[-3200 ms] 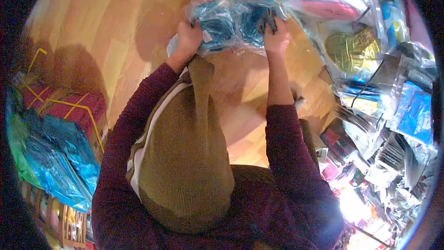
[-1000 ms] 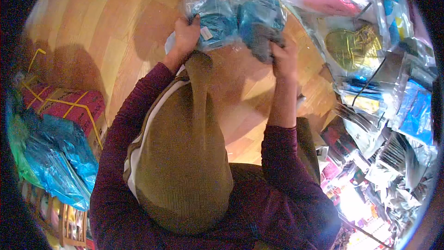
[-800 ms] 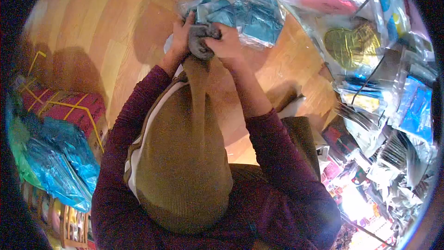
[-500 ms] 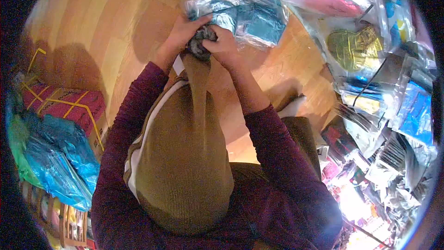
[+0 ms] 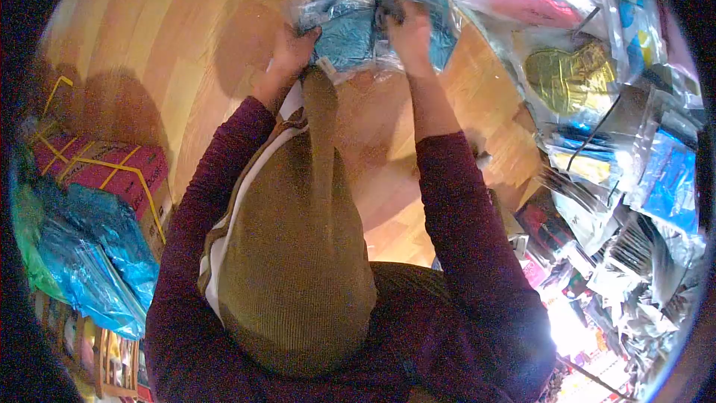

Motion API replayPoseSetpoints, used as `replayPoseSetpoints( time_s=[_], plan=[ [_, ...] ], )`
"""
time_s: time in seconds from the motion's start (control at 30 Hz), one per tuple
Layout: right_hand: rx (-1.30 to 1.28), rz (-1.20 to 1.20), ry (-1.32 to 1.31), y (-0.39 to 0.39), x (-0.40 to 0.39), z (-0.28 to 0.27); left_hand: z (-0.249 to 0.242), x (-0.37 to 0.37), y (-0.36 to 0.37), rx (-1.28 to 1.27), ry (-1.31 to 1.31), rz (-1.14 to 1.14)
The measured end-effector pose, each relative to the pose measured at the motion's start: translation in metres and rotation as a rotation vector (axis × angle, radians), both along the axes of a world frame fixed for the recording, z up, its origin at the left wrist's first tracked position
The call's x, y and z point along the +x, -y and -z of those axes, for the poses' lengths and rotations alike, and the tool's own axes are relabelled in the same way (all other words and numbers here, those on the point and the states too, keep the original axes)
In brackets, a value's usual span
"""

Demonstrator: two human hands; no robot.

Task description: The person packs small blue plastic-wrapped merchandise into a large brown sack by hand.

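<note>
Shiny blue packets in clear plastic lie on the wooden floor beyond my knee. My left hand is closed at their left edge, thumb on the plastic and the other fingers mostly hidden. Over the right part of the packets is my right hand, slightly blurred. It is closed around a small dark grey crumpled bundle, which looks soft; its exact kind I cannot tell. My raised knee in brown ribbed trousers stands between my two forearms.
Plastic-wrapped packages, among them a gold one and a blue one, pile up on the right. To the left are a red box with yellow straps, a blue plastic bag and a small wooden rack.
My hands have parted from the dark grey bundle held together above my knee. The right hand has carried it forward and right over the blue packets; the left has shifted slightly left and down.
</note>
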State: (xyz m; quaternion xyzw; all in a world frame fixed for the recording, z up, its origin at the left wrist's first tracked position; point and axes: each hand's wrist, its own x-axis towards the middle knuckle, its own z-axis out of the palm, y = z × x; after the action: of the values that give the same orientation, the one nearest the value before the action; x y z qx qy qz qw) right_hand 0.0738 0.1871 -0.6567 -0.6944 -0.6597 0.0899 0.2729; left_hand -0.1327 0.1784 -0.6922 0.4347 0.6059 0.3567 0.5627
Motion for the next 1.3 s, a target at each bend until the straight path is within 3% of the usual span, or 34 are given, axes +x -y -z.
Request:
replayPoseSetpoints(
  time_s=[0.1, 0.2, 0.3, 0.37, 0.43, 0.5, 0.57, 0.63, 0.7, 0.73, 0.8, 0.87, 0.97, 1.03, 1.07, 1.1, 1.17, 1.3],
  plan=[
    [-0.106, -0.150, 0.154, 0.015, -0.012, 0.018, 0.013, -0.002, 0.004, -0.023, -0.096, 0.032],
    [-0.199, -0.175, 0.186, 0.029, -0.007, 0.024, 0.015, 0.000, 0.004, 0.155, -0.016, -0.018],
    [-0.290, -0.245, 0.291, 0.052, 0.003, 0.005, 0.009, 0.006, 0.002, 0.148, -0.031, -0.032],
    [-0.304, -0.318, 0.323, 0.067, 0.009, 0.007, -0.006, 0.005, 0.005, 0.008, -0.103, -0.019],
    [-0.289, -0.290, 0.276, 0.074, 0.020, 0.011, 0.019, 0.002, 0.006, 0.024, -0.143, -0.013],
    [-0.301, -0.171, -0.191, 0.079, 0.031, 0.003, 0.037, -0.001, 0.004, 0.033, -0.188, -0.007],
    [-0.088, -0.026, -0.041, 0.064, 0.038, -0.007, 0.036, 0.000, 0.008, 0.162, -0.104, -0.006],
    [-0.194, 0.149, -0.346, 0.036, 0.026, -0.028, 0.025, 0.000, 0.007, 0.125, -0.159, 0.068],
    [-0.006, -0.014, -0.227, 0.010, 0.017, -0.017, 0.006, 0.001, 0.006, 0.100, -0.220, 0.132],
    [-0.003, -0.016, -0.231, 0.002, 0.006, -0.005, -0.005, 0.005, 0.008, 0.042, -0.286, 0.043],
    [-0.234, -0.054, -0.115, -0.005, -0.018, 0.016, -0.007, 0.003, 0.009, -0.016, -0.363, -0.053],
    [-0.246, -0.038, -0.138, 0.000, -0.025, 0.016, 0.014, -0.002, 0.012, 0.022, -0.231, 0.040],
    [-0.180, -0.076, -0.128, 0.023, -0.030, 0.005, 0.040, -0.006, 0.017, 0.204, -0.374, 0.153],
    [-0.386, 0.020, -0.156, 0.045, -0.027, 0.006, 0.039, -0.008, 0.022, 0.129, -0.371, 0.179],
    [-0.190, -0.027, -0.046, 0.057, -0.025, 0.028, 0.037, -0.005, 0.020, 0.067, -0.373, 0.192],
    [-0.186, -0.027, -0.034, 0.065, -0.030, 0.019, 0.022, 0.002, 0.017, 0.072, -0.362, 0.190],
    [-0.460, 0.153, -0.136, 0.089, -0.043, -0.006, -0.014, 0.012, 0.015, -0.001, 0.028, -0.182],
    [-0.383, -0.046, -0.067, 0.120, -0.032, 0.019, -0.006, 0.011, 0.013, 0.037, -0.085, -0.156]
  ],
)
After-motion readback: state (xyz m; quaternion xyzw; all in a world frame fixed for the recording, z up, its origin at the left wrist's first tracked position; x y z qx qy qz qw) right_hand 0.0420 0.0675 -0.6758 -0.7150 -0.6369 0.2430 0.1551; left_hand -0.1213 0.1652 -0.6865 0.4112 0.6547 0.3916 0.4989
